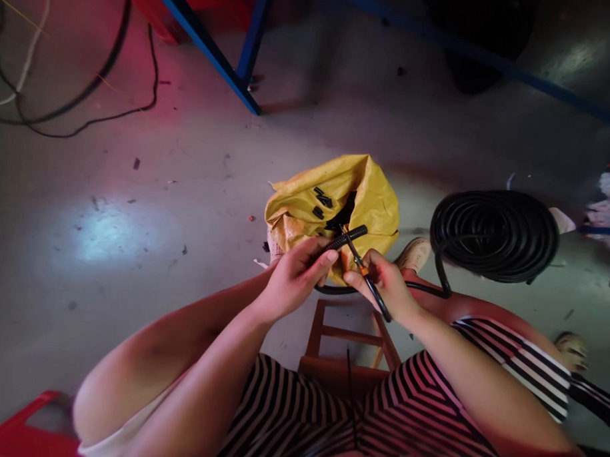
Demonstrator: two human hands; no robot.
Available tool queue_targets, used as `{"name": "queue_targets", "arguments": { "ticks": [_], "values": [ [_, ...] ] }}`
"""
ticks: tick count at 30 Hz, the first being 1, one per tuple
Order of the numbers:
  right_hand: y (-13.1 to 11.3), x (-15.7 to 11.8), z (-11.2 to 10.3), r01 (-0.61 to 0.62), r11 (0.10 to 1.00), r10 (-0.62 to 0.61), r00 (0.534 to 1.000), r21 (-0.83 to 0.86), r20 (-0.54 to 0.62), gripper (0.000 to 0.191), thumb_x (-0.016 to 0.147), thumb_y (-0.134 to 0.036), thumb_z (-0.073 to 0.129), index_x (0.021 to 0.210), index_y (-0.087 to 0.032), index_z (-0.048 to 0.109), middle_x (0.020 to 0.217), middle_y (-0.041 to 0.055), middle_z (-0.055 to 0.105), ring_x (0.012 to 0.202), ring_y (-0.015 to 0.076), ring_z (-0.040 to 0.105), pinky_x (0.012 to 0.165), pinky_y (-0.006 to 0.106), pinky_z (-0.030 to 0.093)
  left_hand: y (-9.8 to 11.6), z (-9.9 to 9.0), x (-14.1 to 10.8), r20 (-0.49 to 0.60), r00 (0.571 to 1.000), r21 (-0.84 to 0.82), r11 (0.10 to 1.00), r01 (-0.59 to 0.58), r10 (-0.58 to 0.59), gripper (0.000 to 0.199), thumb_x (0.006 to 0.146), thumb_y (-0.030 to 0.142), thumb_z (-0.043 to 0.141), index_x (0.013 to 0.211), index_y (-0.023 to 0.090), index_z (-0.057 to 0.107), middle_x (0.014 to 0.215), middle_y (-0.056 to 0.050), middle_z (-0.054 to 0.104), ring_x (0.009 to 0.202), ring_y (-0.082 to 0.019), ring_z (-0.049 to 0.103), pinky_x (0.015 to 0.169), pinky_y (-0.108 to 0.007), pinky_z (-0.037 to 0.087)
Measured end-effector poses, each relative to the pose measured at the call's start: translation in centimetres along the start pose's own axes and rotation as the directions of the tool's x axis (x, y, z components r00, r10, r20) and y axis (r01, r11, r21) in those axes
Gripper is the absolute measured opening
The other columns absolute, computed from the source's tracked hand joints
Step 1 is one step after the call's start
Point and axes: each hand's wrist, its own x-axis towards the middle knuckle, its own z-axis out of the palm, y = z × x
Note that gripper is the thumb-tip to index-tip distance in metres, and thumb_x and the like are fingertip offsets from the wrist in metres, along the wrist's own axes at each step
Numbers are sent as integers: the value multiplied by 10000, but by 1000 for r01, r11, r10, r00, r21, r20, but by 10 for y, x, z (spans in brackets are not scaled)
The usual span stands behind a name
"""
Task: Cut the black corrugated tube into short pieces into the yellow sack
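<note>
grey floor (198, 145) littered with scraps (136, 163), blue frame (206, 50) beyond; left hand (301, 275) grips black tubing (357, 232), right hand (389, 288) grips cutters (364, 272).

ribbed plstc tube (339, 241), crinkly semi-gloss plstc bag (382, 199), matt wd frame (351, 335), smooth flr (211, 185)

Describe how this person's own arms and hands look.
The left hand and right hand are both ungloved. The left forearm and right forearm are bare, with no sleeve, watch or bracelet visible.
</note>
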Motion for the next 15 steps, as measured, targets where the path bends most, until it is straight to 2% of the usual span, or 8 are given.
{"name": "queue_targets", "arguments": {
  "ticks": [2, 5, 8, 11, 15],
  "values": [
    [0, 0, 1, -3, 1000, 3, 1000, -7, 0, 464, 796, -552, 765, 770, -238, 423, 674, -59, 400, 640, 132, 384, 595, 271, 308, 0, 1, 1, -7, 999, 75, 997, -37, 37, 326, 987, 489, 575, 940, 168, 600, 676, 27, 491, 597, -119, 449, 578, -251, 388],
    [1, 0, 0, 2, 1000, -2, 999, 7, 44, 432, 801, -544, 763, 850, -245, 456, 719, -50, 471, 679, 146, 443, 625, 275, 367, 3, -4, 1, 95, 992, 218, 971, -96, 77, 303, 997, 434, 562, 888, 159, 627, 768, -4, 544, 706, -136, 477, 652, -256, 406],
    [-1, 2, -5, -2, 1000, 0, 992, 14, 125, 428, 815, -549, 749, 932, -248, 469, 759, -40, 514, 704, 156, 478, 649, 286, 405, 4, -12, 1, 174, 981, 316, 940, -133, 80, 321, 1005, 402, 544, 825, 147, 619, 761, -8, 530, 727, -138, 454, 665, -259, 394],
    [-6, 4, -8, -6, 999, 15, 984, -47, 180, 435, 814, -540, 753, 964, -247, 468, 785, -32, 531, 695, 155, 483, 641, 286, 404, 3, -17, 0, 189, 980, 355, 927, -122, 57, 324, 1005, 408, 541, 845, 143, 638, 746, -5, 525, 710, -135, 438, 648, -258, 377],
    [-8, 7, -8, 4, 987, 20, 989, -160, 145, 423, 819, -550, 737, 886, -244, 451, 737, -34, 523, 658, 151, 471, 620, 277, 368, 0, -20, -1, 183, 982, 355, 929, -106, 42, 327, 1000, 423, 542, 880, 143, 661, 741, -8, 517, 696, -139, 427, 623, -255, 364]
  ]
}}
